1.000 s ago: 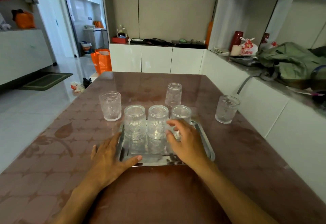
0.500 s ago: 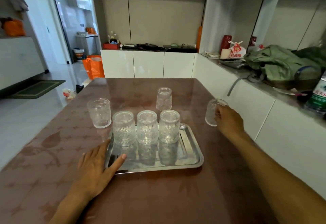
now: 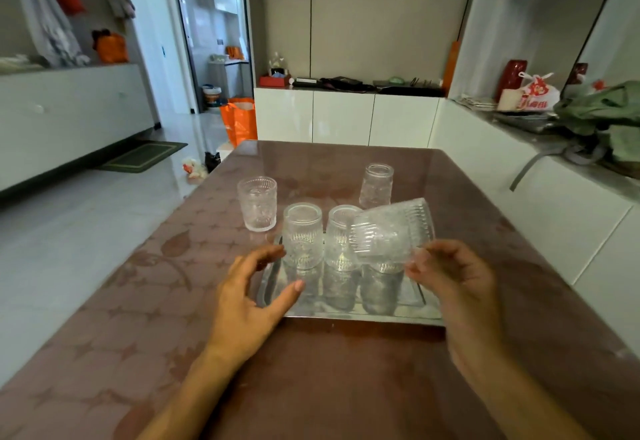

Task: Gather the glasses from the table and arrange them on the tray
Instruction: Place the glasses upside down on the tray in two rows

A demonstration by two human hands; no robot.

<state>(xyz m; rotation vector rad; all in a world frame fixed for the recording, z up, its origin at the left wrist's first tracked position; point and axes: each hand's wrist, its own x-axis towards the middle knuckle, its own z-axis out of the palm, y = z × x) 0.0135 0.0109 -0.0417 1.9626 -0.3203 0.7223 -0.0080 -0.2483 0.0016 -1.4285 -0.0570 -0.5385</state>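
Head view: your right hand (image 3: 453,277) grips the tilted glass (image 3: 391,231) by its lower end, long axis near horizontal, above the tray (image 3: 346,313) and its back-row glasses, while your left hand (image 3: 256,287), fingers spread and gripping nothing, steadies the tray's left edge.

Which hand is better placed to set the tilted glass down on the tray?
The right hand. Its fingers already hold the tilted glass above the tray, in front of the row of glasses there. The left hand is open at the tray's left edge, probably steadying it.
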